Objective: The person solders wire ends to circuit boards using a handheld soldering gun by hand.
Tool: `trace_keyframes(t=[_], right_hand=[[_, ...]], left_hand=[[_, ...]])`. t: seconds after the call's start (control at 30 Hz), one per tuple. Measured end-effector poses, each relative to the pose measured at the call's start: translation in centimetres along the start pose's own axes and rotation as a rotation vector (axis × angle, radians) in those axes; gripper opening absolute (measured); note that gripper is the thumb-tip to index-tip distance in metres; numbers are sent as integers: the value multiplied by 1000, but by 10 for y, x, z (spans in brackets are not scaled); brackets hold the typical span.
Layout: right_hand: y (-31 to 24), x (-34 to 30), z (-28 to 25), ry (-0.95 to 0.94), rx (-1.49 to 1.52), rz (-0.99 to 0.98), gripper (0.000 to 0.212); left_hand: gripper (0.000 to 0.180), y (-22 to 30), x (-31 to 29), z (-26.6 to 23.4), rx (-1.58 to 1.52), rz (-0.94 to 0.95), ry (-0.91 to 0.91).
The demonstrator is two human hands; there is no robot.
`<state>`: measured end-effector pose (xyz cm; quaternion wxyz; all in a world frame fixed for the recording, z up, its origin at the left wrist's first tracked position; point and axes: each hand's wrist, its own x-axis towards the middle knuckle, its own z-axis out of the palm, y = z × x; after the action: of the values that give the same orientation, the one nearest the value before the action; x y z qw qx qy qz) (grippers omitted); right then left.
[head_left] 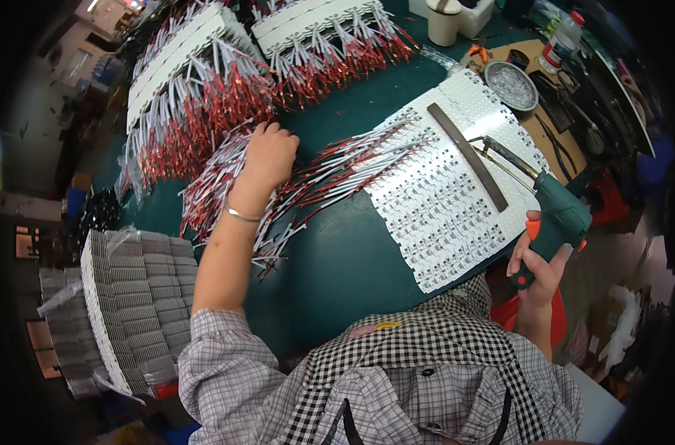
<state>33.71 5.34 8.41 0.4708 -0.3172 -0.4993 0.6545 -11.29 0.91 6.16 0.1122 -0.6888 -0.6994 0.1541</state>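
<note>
My left hand [270, 154] is over a loose pile of red-and-white wires [222, 172], fingers curled down onto them; the fingertips are hidden. My right hand [539, 273] grips a green soldering gun [563, 211] with an orange trigger. Its metal tip points left, over a sheet of white circuit boards [426, 222] lying at a slant. A dark flat bar [467, 156] lies across this sheet. More red-and-white wires [352, 165] reach from the pile onto the left part of the boards.
Stacked white boards with wires attached [185, 67] stand at the back left, with another stack [315, 26] beside them. At the back right are a round metal tin [511, 85], a bottle [563, 43] and pliers [556, 144]. Grey-white stacks of boards [137, 304] stand at the left.
</note>
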Motion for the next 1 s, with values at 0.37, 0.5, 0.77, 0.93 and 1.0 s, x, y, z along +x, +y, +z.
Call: trace_keyframes(t=[0.37, 0.5, 0.77, 0.93, 1.0], right_hand=[[2, 2, -18, 40, 31, -15, 55], [9, 8, -15, 29, 47, -18, 57], [10, 4, -26, 40, 43, -45, 58], [10, 10, -14, -24, 137, 34, 57], [11, 7, -12, -46, 139, 39, 57]], left_hand=[[11, -19, 17, 15, -22, 201, -43], [10, -7, 15, -3, -142, 213, 235], [22, 68, -116, -59, -628, -370, 314], [36, 84, -161, 15, -664, -629, 87], [33, 92, -158, 15, -665, -612, 84]])
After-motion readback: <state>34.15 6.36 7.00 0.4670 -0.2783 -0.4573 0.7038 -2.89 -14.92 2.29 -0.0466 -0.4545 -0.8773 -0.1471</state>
